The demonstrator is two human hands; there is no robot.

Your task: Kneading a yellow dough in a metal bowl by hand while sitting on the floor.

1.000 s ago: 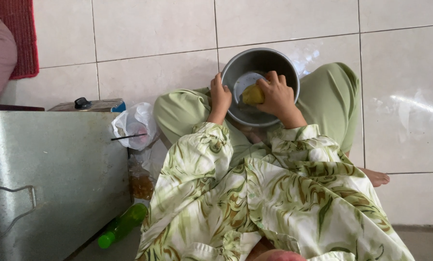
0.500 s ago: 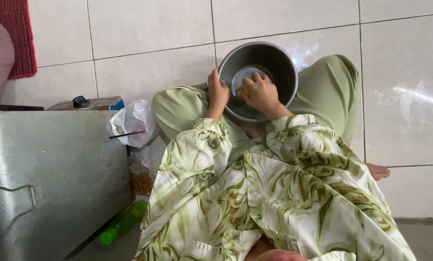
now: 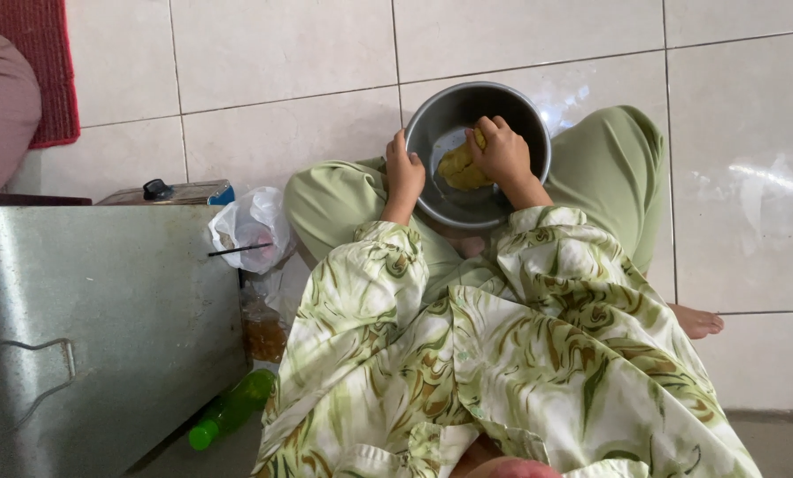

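Observation:
A round metal bowl [image 3: 467, 99] rests on the tiled floor between my crossed legs in green trousers. Inside it lies a lump of yellow dough [image 3: 460, 168] on a pale patch. My left hand [image 3: 404, 173] grips the bowl's left rim. My right hand [image 3: 502, 150] is inside the bowl, fingers curled over the top of the dough, pressing on it. Patterned green and white sleeves cover both my arms.
A large steel box [image 3: 95, 327] stands at my left. Beside it are a white plastic bag [image 3: 253, 226], a carton with a black cap [image 3: 170, 191], a green bottle [image 3: 232, 409] lying on the floor and a bag of brown stuff [image 3: 263, 335]. A red mat [image 3: 46, 62] lies far left.
My right hand has shifted within the bowl from its middle to the upper right of the dough, and the dough now shows more. My left hand stays on the rim.

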